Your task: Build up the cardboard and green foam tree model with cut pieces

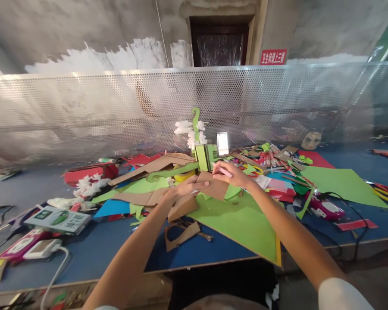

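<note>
My right hand (230, 173) is closed around a slim pale pink pen (224, 170), above a piece of brown cardboard (213, 186). My left hand (189, 186) rests on the left part of that cardboard, fingers stretched out. Under the cardboard's right side lies a large light green sheet (242, 224), with small green scraps on it. Just beyond my hands stands a green paper construction (204, 157) with a curled green stem (196, 118) and white flowers (194, 137). The tip of the pen is too small to make out.
Cardboard strips (158, 164) and coloured paper litter the blue table (171, 258). To the left are a white-green box (60, 218) and a white charger (43, 249) with a cable. A purple device (326, 209) and green sheet (342, 184) lie right. Behind runs a perforated metal panel (116, 107).
</note>
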The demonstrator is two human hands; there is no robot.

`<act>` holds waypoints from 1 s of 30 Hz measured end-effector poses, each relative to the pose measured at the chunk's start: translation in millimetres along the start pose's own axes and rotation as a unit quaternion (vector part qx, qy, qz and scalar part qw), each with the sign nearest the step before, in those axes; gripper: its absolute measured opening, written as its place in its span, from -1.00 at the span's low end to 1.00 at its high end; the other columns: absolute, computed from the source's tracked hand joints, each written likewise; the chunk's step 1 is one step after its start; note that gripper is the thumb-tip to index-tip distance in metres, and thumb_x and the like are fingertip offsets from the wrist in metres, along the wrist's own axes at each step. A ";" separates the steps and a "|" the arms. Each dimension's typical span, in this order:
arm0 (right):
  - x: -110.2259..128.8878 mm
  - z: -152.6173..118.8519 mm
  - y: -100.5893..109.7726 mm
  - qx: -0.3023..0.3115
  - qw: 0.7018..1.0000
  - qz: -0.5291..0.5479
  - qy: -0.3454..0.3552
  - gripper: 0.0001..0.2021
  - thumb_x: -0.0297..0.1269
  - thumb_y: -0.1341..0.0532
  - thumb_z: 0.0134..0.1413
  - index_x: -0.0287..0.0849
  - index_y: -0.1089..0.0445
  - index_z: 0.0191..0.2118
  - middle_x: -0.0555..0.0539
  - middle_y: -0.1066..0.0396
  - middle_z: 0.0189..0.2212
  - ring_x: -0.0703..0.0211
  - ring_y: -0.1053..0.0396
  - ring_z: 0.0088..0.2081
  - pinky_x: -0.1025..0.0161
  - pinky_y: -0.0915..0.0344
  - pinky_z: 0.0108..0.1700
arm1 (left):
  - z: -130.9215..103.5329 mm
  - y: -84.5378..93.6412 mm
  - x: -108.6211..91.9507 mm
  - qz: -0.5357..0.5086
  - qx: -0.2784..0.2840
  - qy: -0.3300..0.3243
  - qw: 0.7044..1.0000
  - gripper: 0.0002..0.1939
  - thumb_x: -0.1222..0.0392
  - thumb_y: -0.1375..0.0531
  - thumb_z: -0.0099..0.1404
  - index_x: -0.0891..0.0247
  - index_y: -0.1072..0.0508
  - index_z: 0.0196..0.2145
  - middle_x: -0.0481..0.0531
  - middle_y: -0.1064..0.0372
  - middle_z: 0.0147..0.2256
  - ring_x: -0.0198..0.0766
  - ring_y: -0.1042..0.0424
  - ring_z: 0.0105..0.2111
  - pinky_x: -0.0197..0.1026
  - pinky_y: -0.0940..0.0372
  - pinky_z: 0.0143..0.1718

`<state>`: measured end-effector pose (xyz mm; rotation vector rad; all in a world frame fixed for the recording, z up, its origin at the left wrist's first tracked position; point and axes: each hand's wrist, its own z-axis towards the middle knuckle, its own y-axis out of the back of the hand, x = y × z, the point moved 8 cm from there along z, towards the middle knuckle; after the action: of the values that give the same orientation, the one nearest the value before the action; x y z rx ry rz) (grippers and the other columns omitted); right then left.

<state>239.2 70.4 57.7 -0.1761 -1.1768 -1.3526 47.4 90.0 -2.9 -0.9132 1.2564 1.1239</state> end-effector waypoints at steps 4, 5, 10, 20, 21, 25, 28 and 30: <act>-23.5 -4.5 7.1 -0.095 0.995 -0.001 -0.043 -0.80 -0.37 -0.23 0.19 -0.10 -0.44 -0.07 -0.08 -0.53 -0.25 0.07 -0.49 -0.18 0.22 -0.38 -0.14 | -6.0 6.6 20.5 -0.013 0.036 0.022 0.999 -0.55 -0.16 -0.49 -0.01 0.24 -0.48 -0.43 -0.05 -0.34 -0.51 -0.29 -0.26 -0.54 -0.23 -0.12 -0.52; -31.1 -6.9 5.4 -0.094 0.993 -0.021 -0.061 -0.78 -0.44 -0.21 0.16 -0.11 -0.44 -0.07 -0.08 -0.53 -0.25 0.08 -0.49 -0.20 0.22 -0.38 -0.14 | -4.1 13.5 21.9 -0.031 0.014 0.014 0.999 -0.50 -0.22 -0.47 0.00 0.24 -0.45 -0.45 -0.08 -0.29 -0.54 -0.33 -0.21 -0.57 -0.24 -0.10 -0.54; -52.5 -15.3 -32.1 0.051 0.983 -0.137 -0.110 -0.65 -0.57 -0.17 0.09 -0.17 -0.48 -0.02 -0.07 -0.55 -0.33 0.13 -0.45 -0.33 0.21 -0.35 -0.16 | 6.9 27.3 25.5 -0.107 -0.030 -0.050 0.993 -0.41 -0.33 -0.44 0.07 0.23 -0.33 -0.50 -0.15 -0.15 -0.58 -0.42 -0.10 -0.61 -0.27 0.00 -0.56; -22.8 -11.5 -16.7 -0.086 0.977 0.161 -0.111 -0.62 0.10 -0.36 0.13 -0.09 -0.51 -0.10 -0.10 -0.56 -0.27 0.06 -0.49 -0.31 0.22 -0.36 -0.39 | 2.7 7.6 30.4 -0.113 0.008 -0.043 0.993 -0.38 -0.36 -0.45 0.06 0.26 -0.35 -0.49 -0.15 -0.13 -0.56 -0.46 -0.06 -0.62 -0.28 0.04 -0.57; -20.8 -12.2 -16.2 -0.091 0.978 0.155 -0.109 -0.64 0.06 -0.38 0.11 -0.09 -0.52 -0.12 -0.09 -0.56 -0.29 0.08 -0.48 -0.33 0.22 -0.36 -0.39 | 2.1 5.3 29.5 -0.114 0.016 -0.046 0.992 -0.37 -0.36 -0.45 0.06 0.26 -0.34 -0.50 -0.15 -0.12 -0.57 -0.46 -0.06 -0.62 -0.28 0.04 -0.57; -17.1 -14.2 -15.6 -0.102 0.978 0.149 -0.107 -0.68 0.02 -0.37 0.11 -0.11 -0.55 -0.15 -0.06 -0.54 -0.35 0.12 -0.43 -0.40 0.20 -0.35 -0.39 | 1.0 1.0 32.1 -0.141 0.036 -0.031 0.989 -0.39 -0.33 -0.46 0.02 0.26 -0.35 -0.47 -0.15 -0.13 -0.56 -0.44 -0.07 -0.62 -0.28 0.02 -0.59; -18.2 -13.8 -15.8 -0.107 0.975 0.155 -0.115 -0.65 0.05 -0.38 0.07 -0.12 -0.56 -0.17 -0.05 -0.52 -0.39 0.13 -0.40 -0.43 0.19 -0.35 -0.39 | -0.2 1.3 34.9 -0.150 0.045 -0.017 0.987 -0.41 -0.32 -0.45 0.01 0.25 -0.36 -0.47 -0.14 -0.14 -0.58 -0.41 -0.11 -0.62 -0.26 -0.03 -0.59; -21.0 -12.5 -15.8 -0.104 0.976 0.150 -0.119 -0.63 0.06 -0.38 0.08 -0.12 -0.57 -0.16 -0.05 -0.52 -0.38 0.14 -0.39 -0.44 0.18 -0.36 -0.38 | -1.3 3.0 36.8 -0.138 0.043 -0.005 0.990 -0.43 -0.29 -0.47 -0.01 0.26 -0.38 -0.46 -0.13 -0.18 -0.56 -0.40 -0.14 -0.60 -0.26 -0.07 -0.57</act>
<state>237.8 70.6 28.7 -0.6568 -1.1495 -1.2052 42.9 94.3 -39.3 -0.9797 1.1218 0.8492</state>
